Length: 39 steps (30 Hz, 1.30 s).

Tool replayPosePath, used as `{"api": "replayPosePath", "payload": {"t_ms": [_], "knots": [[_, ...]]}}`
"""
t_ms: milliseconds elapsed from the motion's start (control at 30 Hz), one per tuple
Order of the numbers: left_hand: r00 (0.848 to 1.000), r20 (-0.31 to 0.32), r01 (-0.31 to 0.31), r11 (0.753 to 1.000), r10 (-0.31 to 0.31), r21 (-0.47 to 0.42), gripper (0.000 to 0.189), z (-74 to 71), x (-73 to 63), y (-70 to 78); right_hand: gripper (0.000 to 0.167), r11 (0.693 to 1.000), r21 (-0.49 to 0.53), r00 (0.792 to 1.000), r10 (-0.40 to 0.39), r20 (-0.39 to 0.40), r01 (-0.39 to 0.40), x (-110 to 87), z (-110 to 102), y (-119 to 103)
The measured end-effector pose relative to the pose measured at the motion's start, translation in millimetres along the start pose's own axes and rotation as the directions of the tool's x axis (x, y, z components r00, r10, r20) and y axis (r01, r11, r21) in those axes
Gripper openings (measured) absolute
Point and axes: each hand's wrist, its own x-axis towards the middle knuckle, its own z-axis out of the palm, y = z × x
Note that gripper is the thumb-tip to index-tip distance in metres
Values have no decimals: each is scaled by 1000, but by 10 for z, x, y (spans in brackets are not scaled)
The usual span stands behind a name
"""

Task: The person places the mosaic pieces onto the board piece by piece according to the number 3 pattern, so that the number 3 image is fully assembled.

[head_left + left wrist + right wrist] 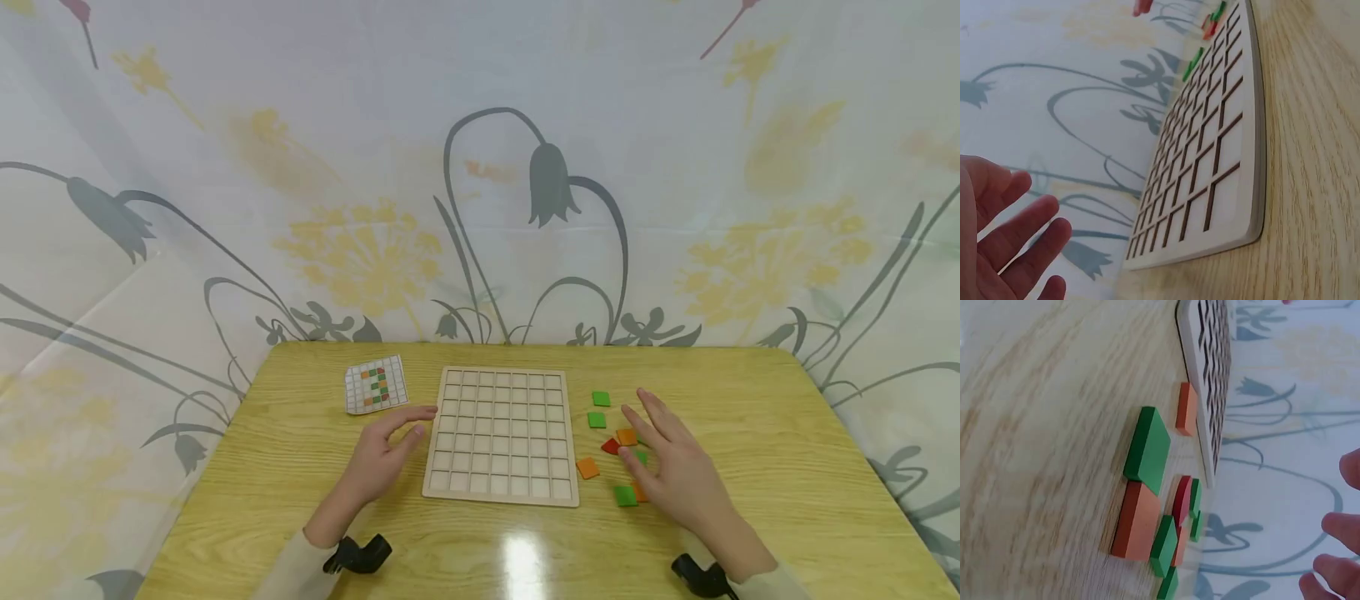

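Note:
A pale wooden grid board (501, 435) with rows of bare square cells lies in the middle of the table. My left hand (378, 458) hovers at its left edge, fingers extended and holding nothing; its fingers (1029, 234) also show in the left wrist view. Over the small tiles right of the board, my right hand (678, 471) is spread with nothing in its grasp. Around it lie green tiles (626, 496), orange tiles (588, 468) and a red piece (611, 447). Part of the tile group is hidden under that hand.
Behind the left hand lies a white card (354, 392) printed with a grid of green, orange and red squares. The wooden table (787, 433) ends at a flower-patterned backdrop (360, 100). Black wrist cameras (362, 556) sit on both sleeves.

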Motion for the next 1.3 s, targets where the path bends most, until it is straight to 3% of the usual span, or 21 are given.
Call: {"api": "replayPosePath", "payload": {"t_ms": [233, 333, 567, 767, 900, 1067, 1300], "knots": [[986, 24, 168, 985, -167, -29, 27, 18, 23, -136, 54, 990, 120, 997, 74, -3, -73, -13, -51, 90], [978, 47, 203, 979, -201, -28, 29, 22, 36, -202, 50, 981, 171, 995, 96, -9, -93, -21, -45, 149], [973, 102, 207, 978, -209, 35, 34, 53, 74, -358, 31, 970, 227, 993, 106, -46, -93, -25, 85, 238], [973, 109, 198, 978, -204, 57, 34, 72, 120, -453, 23, 945, 296, 989, 147, -1, -141, -3, 217, 206], [968, 163, 182, 981, -191, 69, 39, 71, 133, -509, 22, 947, 291, 990, 142, 12, -139, 16, 280, 193], [956, 233, 158, 983, -175, 91, 48, 68, 142, -549, 27, 940, 291, 983, 161, 84, -178, 37, 320, 197], [949, 274, 118, 982, -154, 145, 50, 58, 150, -577, 28, 944, 255, 970, 170, 174, -212, 88, 345, 198]]}}
